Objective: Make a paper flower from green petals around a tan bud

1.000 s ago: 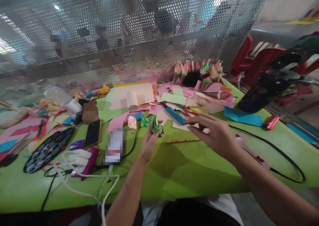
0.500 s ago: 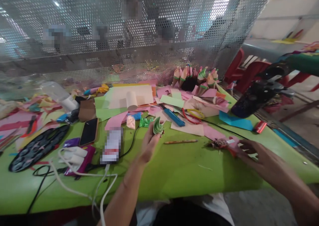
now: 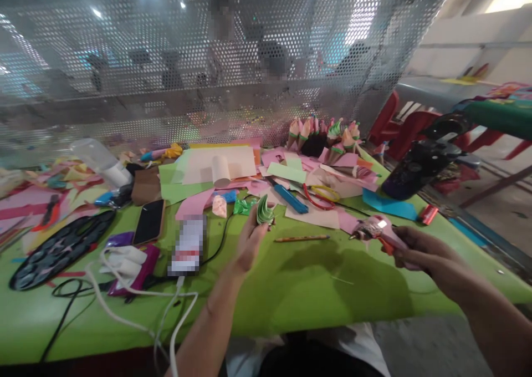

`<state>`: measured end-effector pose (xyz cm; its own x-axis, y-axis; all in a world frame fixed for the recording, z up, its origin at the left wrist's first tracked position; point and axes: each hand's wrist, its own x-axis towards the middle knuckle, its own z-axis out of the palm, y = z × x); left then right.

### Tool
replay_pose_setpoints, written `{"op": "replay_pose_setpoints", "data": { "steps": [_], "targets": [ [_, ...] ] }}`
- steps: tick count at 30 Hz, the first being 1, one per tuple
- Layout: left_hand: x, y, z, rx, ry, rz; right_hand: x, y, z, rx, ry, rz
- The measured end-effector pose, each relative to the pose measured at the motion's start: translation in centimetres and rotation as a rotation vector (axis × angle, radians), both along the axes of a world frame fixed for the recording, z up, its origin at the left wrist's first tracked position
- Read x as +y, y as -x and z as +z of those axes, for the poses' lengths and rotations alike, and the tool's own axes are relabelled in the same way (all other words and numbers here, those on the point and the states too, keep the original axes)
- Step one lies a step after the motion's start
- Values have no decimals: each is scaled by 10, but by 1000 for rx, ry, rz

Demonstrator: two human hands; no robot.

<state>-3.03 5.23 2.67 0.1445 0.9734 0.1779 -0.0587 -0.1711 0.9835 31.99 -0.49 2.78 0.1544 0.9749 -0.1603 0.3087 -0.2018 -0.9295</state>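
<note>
My left hand [image 3: 248, 245] is raised over the middle of the green table [image 3: 299, 288] and pinches a small curled piece of green paper [image 3: 263, 209] between its fingertips. My right hand [image 3: 419, 252] is at the right side of the table, closed round the handle of a pink glue gun [image 3: 376, 228]. The gun is lifted just off the table and its nozzle points left. A pencil [image 3: 301, 238] lies on the table between the two hands.
Coloured paper sheets [image 3: 220, 166], a blue cutter [image 3: 291, 198], scissors [image 3: 318, 195] and several paper cones [image 3: 328, 133] fill the far side. A phone [image 3: 149, 222], white cables [image 3: 137, 294] and a paint palette [image 3: 58, 249] lie at left. A perforated metal screen [image 3: 208, 72] stands behind.
My right hand moved from the table's middle out to the right, closed on the pink glue gun and lifted it. My left hand kept holding the green paper in place.
</note>
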Motion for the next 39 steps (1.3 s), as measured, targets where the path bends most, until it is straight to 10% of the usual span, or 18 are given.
{"op": "replay_pose_setpoints", "data": {
  "steps": [12, 39],
  "targets": [
    [2, -1, 1, -62, 65, 25, 35, 78, 21, 433, -12, 305],
    [4, 2, -11, 140, -77, 23, 41, 112, 41, -181, -291, 484]
  ]
}}
